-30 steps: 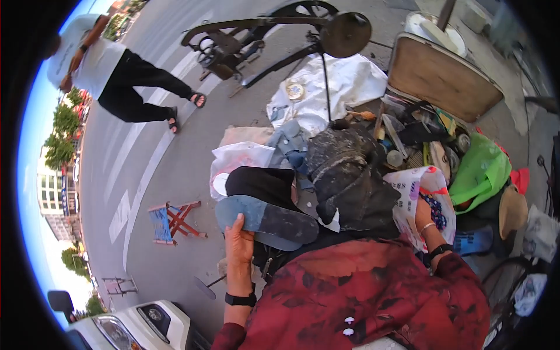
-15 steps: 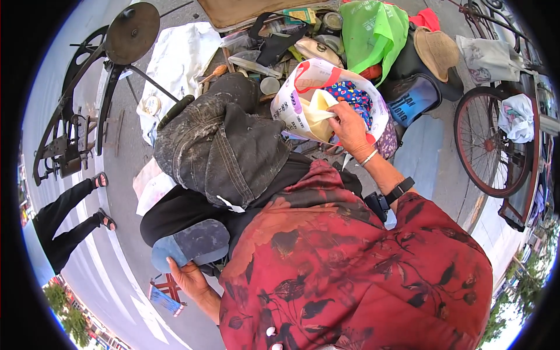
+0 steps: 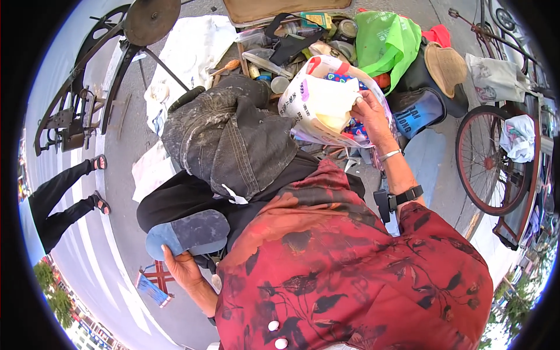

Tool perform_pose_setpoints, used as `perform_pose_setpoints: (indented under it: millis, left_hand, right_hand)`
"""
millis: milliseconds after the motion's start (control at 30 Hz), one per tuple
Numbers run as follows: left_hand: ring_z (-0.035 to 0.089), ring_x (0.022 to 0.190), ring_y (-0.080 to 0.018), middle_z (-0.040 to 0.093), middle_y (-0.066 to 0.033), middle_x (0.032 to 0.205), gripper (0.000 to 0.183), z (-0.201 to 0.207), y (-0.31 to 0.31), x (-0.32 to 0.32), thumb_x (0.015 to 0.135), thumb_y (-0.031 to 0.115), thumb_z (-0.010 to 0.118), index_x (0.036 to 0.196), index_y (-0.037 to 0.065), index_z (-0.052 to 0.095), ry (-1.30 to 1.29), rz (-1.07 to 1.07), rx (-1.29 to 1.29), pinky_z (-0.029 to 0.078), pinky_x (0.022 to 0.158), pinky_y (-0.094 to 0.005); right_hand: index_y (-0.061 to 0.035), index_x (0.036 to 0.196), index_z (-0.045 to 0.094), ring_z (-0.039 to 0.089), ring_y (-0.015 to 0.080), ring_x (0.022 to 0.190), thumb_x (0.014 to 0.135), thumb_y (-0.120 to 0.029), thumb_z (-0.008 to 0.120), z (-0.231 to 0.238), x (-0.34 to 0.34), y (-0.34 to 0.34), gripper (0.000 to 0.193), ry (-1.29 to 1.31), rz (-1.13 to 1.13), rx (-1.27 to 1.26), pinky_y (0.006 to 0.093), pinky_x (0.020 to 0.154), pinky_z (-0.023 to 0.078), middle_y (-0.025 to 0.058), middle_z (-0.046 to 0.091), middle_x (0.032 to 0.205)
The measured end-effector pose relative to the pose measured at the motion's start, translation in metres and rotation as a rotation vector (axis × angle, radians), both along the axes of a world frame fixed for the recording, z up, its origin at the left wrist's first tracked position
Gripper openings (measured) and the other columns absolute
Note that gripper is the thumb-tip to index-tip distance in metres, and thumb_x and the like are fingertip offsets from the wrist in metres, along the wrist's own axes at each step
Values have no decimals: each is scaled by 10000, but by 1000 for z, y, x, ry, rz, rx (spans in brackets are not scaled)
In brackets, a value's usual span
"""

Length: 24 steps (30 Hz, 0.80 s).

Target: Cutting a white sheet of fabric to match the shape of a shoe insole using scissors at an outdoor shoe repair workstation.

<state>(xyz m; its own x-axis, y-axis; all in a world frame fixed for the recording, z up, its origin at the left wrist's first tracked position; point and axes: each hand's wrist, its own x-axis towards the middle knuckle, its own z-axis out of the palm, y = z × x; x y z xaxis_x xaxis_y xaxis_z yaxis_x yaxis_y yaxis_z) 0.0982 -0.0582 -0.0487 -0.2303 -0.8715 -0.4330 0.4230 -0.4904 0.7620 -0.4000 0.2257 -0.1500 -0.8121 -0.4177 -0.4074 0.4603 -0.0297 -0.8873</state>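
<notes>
Between the fingers and thumb of my left hand [image 3: 185,271] is a blue-and-dark-grey shoe insole [image 3: 189,233], held flat beside my left leg. My right hand [image 3: 373,116] pinches the edge of a thin cream-coloured sheet [image 3: 329,102]; whether it is cloth or foam I cannot tell. The sheet stands partly out of a white printed bag [image 3: 293,111] with red trim. Blue fabric with coloured spots [image 3: 353,125] shows inside the bag, behind and below the sheet. A worn dark denim cloth [image 3: 233,151] covers my lap.
A hand-cranked machine with a round plate [image 3: 153,22] stands at the far left. Jars and tools fill a box [image 3: 286,9] ahead, beside a green bag [image 3: 388,46]. On the right are a straw hat [image 3: 446,67] and a wheeled cart [image 3: 490,160]. Someone in sandals [image 3: 100,203] stands left.
My right hand has drawn the cream sheet up and spread it wider across the bag's opening. My left hand still holds the insole, now turned so more of it shows.
</notes>
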Motion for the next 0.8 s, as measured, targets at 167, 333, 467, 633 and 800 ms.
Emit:
perform_pose_setpoints:
  millis: [167, 333, 467, 633, 800]
  left_hand:
    - [615, 1050, -250, 621, -151, 1169, 334, 7, 6, -5, 926, 138, 577, 1215, -17, 512, -33, 79, 27, 500, 923, -374]
    - [613, 1053, -246, 613, -149, 1185, 343, 10, 14, 6, 925, 135, 575, 1223, -22, 505, -8, 56, -5, 498, 927, -378]
    - [604, 1057, -224, 623, -110, 1158, 297, 3, 8, -13, 919, 119, 580, 1194, 17, 530, 6, 52, -33, 488, 924, -382]
    - [607, 1053, -229, 613, -116, 1163, 312, 2, 17, -13, 919, 96, 574, 1215, 24, 505, 78, 159, 18, 505, 920, -379]
    - [596, 1084, -252, 599, -149, 1197, 297, 0, 15, 7, 935, 111, 549, 1207, -1, 506, 87, 133, 19, 494, 942, -394]
  right_hand:
    - [-65, 1157, 523, 607, 214, 800, 799, -278, 680, -14, -1, 11, 446, 523, 331, 620, 343, 771, 478, 124, 591, 1004]
    - [-92, 1240, 473, 586, 355, 1006, 741, -379, 730, 4, 20, -29, 631, 1029, 623, 907, 428, 833, 490, 172, 481, 1263]
    - [-73, 1085, 604, 610, 378, 886, 787, -268, 628, -49, 20, -17, 357, 989, 1018, 1087, 467, 744, 505, 196, 560, 1068]
    - [25, 1182, 564, 663, 195, 831, 897, -215, 549, -20, -7, -11, 373, 250, 424, 338, 315, 750, 512, 135, 657, 1050]
    - [49, 1088, 615, 597, 139, 802, 906, -278, 562, -24, -14, -10, 378, 401, 740, 575, 278, 758, 467, 48, 667, 956]
